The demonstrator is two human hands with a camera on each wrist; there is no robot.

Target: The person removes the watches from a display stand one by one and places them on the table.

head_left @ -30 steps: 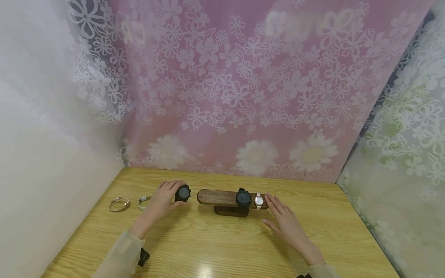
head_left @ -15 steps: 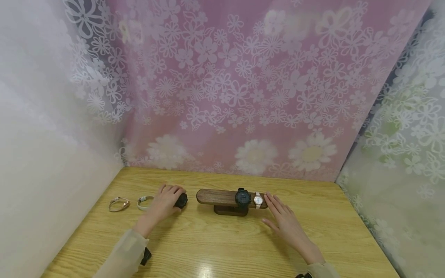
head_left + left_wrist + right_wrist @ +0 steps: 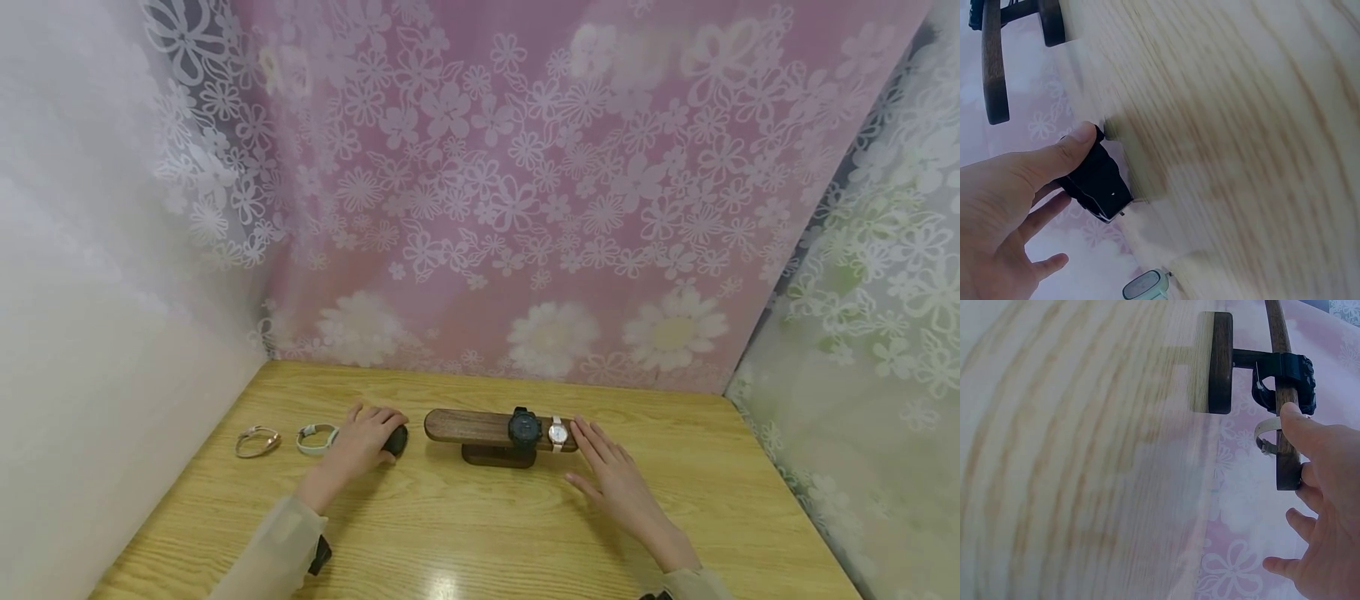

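My left hand (image 3: pixel 362 444) holds a black watch (image 3: pixel 396 440) over the left part of the table, left of the wooden watch stand (image 3: pixel 467 427). In the left wrist view, the thumb lies against the strap of this black watch (image 3: pixel 1099 181), with other fingers behind it. On the stand's bar sit a dark chunky watch (image 3: pixel 525 427) and a small watch with a pale strap (image 3: pixel 557 434). My right hand (image 3: pixel 621 487) has its straight fingertips at the bar's right end, beside the pale-strapped watch. Its thumb is held apart from the other fingers.
A pale green-strapped watch (image 3: pixel 315 438) stands on the table just left of my left hand. Farther left is a thin rose-gold watch (image 3: pixel 258 442). A pink floral curtain (image 3: pixel 480 208) hangs behind the wood-grain table (image 3: pixel 465 533), with pale sheets at both sides.
My left hand has lowered the black watch slightly and turned it, so its face no longer shows toward the head view. The right hand and the stand have stayed in place.
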